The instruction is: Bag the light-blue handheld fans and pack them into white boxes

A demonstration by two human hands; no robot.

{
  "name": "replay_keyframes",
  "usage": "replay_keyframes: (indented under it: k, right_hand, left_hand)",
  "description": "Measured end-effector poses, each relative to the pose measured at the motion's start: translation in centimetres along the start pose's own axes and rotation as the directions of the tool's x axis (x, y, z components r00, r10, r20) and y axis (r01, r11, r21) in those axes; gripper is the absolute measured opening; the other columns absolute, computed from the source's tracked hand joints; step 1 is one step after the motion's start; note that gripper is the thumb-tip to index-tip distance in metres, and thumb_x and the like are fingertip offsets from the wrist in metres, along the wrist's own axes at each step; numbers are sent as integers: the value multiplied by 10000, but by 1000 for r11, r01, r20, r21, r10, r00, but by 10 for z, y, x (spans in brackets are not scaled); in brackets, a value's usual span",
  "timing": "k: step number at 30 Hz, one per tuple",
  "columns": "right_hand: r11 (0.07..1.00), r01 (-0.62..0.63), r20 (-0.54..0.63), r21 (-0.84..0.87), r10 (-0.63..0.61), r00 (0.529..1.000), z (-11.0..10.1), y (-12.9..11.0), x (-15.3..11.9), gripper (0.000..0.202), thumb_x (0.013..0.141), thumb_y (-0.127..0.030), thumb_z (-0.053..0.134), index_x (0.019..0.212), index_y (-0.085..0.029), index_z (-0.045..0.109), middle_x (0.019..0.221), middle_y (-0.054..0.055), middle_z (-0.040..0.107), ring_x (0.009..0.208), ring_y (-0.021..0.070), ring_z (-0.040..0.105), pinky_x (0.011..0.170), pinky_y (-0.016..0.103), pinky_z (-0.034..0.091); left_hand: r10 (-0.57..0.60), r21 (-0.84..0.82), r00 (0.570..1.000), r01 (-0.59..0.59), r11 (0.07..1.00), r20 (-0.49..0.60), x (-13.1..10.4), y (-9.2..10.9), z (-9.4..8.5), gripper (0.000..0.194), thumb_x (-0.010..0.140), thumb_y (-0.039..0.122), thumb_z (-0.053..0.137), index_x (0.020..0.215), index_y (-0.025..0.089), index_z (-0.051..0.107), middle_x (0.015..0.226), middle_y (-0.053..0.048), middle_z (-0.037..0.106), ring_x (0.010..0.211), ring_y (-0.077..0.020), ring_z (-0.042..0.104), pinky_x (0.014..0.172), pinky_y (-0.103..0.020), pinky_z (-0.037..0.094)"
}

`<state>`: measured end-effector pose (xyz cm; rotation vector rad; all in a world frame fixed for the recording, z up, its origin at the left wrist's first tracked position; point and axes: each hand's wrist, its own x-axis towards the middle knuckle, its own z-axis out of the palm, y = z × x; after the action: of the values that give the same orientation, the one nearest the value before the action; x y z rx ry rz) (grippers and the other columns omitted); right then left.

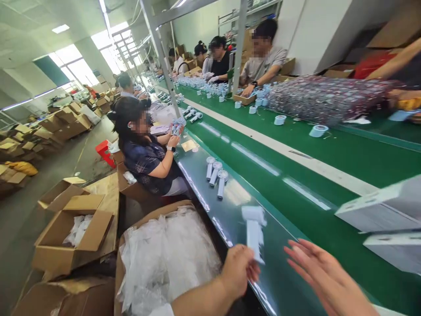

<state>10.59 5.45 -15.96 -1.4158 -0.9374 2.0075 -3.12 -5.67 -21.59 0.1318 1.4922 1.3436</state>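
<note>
My left hand (237, 268) pinches the lower end of a pale blue handheld fan (254, 226), which is held up over the near worktop and smeared by motion. To its right, my right hand (324, 274) is spread with fingers stretched towards the fan, touching nothing. Farther up the worktop (230, 232), three similar handheld fans (221, 183) lie side by side with their round heads pointing away from me. Below my left forearm, a large carton (119, 281) holds clear plastic bags (167, 250).
A green conveyor belt (250, 156) runs alongside, carrying blue ring-shaped parts (318, 130) and a heap of wired parts (315, 98). White boxes (384, 210) stand at the right. A co-worker (148, 153) sits ahead on the left; others work across the belt. Open cartons (62, 250) fill the left floor.
</note>
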Motion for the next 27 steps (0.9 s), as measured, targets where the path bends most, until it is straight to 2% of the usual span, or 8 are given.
replay_keyframes:
  k: [4,7,9,10,12,15,22,27]
  right_hand:
    - [969,-248,194,22,239,952,91,46,17,686,496,-396,888,1042,-256,496,869,19,702,772,216,678,596,274,574]
    - [912,-410,341,19,379,860,119,89,21,580,583,-330,861,1029,-226,505,793,8,710,680,179,674,620,258,574]
    - [851,-524,364,43,475,801,125,111,20,495,643,-274,829,1021,-188,521,799,41,720,679,185,682,648,269,583]
    - [814,-578,349,57,526,776,126,120,19,459,675,-240,806,1032,-163,528,816,67,725,698,194,690,673,278,589]
    - [739,-668,293,89,621,727,127,135,15,410,739,-178,750,1080,-110,532,859,113,730,751,206,702,724,293,594]
    - [633,-769,268,89,729,630,125,155,10,379,810,-165,692,1136,-73,521,872,128,732,763,204,709,709,300,602]
    - [518,-853,256,56,819,514,109,194,2,279,828,-256,696,1017,-100,561,744,90,722,651,157,689,629,239,587]
    - [679,-734,397,27,666,631,107,166,5,395,705,-295,803,990,-170,559,807,45,699,740,167,678,644,254,564]
  left_hand:
    - [3,-82,981,14,997,196,-38,-34,-42,676,534,704,704,880,162,495,537,34,559,352,-73,455,364,-194,312]
    - [-103,35,945,97,995,311,-29,-38,-96,676,498,681,746,858,136,573,602,-8,613,463,-114,564,459,-230,421]
    - [-224,203,960,189,961,168,-8,-33,-139,553,584,629,734,757,114,628,665,-66,660,592,-168,640,567,-281,491]
    - [-239,281,970,243,928,-47,6,-30,-161,493,653,593,707,728,110,640,712,-88,680,659,-189,660,626,-305,512]
    - [-165,331,917,292,897,-363,39,-24,-201,389,832,495,577,852,113,649,932,-112,686,866,-203,655,774,-338,514]
    - [-97,355,815,351,866,-571,89,-23,-241,311,912,381,510,1082,135,597,1169,-104,603,1059,-219,583,901,-414,485]
    - [-61,399,787,376,836,-615,136,-55,-241,275,889,341,570,1083,148,595,1107,-73,617,982,-198,606,856,-410,511]
    - [127,457,868,123,881,-480,96,-49,-209,104,788,171,615,706,142,556,806,-17,626,860,-170,601,807,-307,468]
